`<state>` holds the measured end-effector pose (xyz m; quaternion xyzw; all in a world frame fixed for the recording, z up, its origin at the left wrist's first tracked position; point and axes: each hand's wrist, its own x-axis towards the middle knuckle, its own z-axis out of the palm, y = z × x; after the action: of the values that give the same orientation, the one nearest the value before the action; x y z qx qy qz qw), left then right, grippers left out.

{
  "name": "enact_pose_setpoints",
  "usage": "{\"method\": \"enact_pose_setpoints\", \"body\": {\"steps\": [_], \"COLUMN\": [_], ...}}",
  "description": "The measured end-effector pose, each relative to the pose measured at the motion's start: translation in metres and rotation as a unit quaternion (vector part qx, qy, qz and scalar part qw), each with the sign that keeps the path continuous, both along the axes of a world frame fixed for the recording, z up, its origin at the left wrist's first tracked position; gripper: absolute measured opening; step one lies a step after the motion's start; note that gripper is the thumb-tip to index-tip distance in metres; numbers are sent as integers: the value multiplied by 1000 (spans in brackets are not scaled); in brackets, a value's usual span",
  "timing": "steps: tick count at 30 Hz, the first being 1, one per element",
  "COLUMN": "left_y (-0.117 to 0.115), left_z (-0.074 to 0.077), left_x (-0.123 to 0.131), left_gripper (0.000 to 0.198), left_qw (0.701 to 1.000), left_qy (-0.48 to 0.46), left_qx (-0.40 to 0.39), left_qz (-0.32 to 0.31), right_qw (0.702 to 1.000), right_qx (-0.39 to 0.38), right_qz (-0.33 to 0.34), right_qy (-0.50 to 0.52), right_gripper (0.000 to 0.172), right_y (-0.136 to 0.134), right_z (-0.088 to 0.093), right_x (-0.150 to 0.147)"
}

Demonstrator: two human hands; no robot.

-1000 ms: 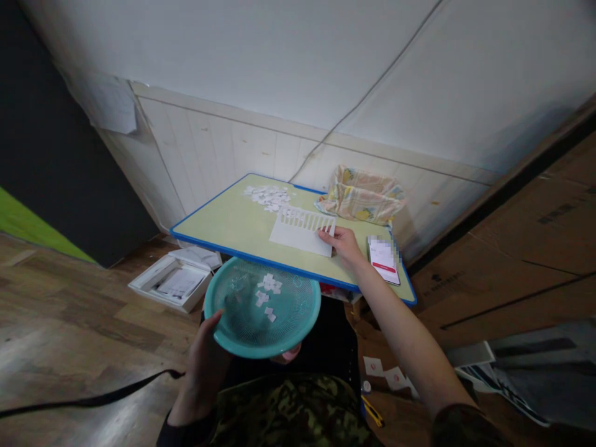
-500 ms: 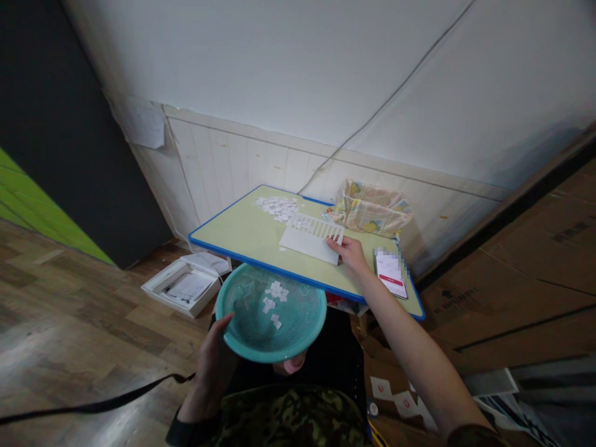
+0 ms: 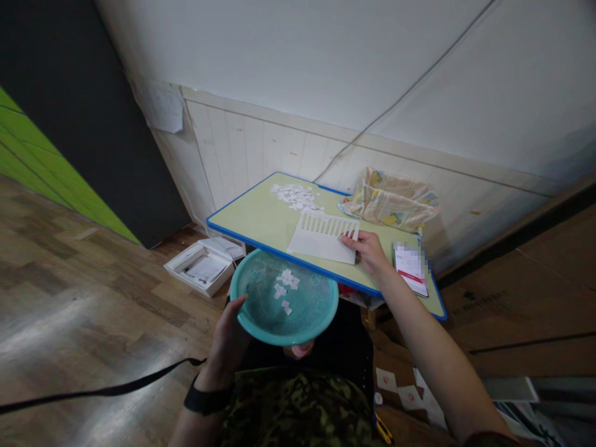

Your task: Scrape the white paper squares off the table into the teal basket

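Observation:
My left hand (image 3: 231,332) grips the near-left rim of a turquoise plastic colander (image 3: 307,323), thumb over the edge; its other fingers are hidden underneath. Several small white pieces (image 3: 288,279) lie inside the colander, which is at the table's front edge. My right hand (image 3: 365,247) pinches the right end of a white slotted plate (image 3: 321,244), a flat sheet with a row of long openings along its far side. The plate is over the table (image 3: 246,214), close to its front edge. Beyond the plate a heap of small white pieces (image 3: 298,197) is spread on the tabletop.
A cloth-lined basket (image 3: 395,202) stands at the table's back right. A phone (image 3: 410,270) lies at the right end. On the floor at left is an open white box (image 3: 205,273); large cardboard (image 3: 535,292) leans at right. A grey cable (image 3: 382,115) runs down the wall.
The whole view has shifted, so things appear further right and slightly higher. The plate has moved slightly toward the table's front edge; both hands keep their holds.

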<state>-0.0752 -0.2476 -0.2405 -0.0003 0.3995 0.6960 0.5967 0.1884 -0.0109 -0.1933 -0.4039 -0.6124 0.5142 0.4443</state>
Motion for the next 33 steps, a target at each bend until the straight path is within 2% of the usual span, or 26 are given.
{"method": "enact_pose_setpoints", "body": {"steps": [9, 16, 20, 33], "left_y": [0, 1, 1, 1], "left_z": [1, 5, 4, 0], "left_x": [1, 2, 3, 2], "left_gripper": [20, 20, 21, 23], "left_qw": [1000, 1000, 1000, 1000], "left_qy": [11, 11, 13, 10], "left_qx": [8, 10, 12, 19], "left_qz": [20, 20, 14, 7], "right_qw": [1000, 999, 999, 997], "right_qx": [-8, -12, -6, -26], "right_qz": [11, -8, -21, 0], "right_qy": [27, 37, 45, 69], "right_gripper": [36, 35, 34, 32], "right_y": [-1, 0, 0, 2], "right_z": [1, 2, 1, -3], "right_x": [3, 1, 2, 3]}}
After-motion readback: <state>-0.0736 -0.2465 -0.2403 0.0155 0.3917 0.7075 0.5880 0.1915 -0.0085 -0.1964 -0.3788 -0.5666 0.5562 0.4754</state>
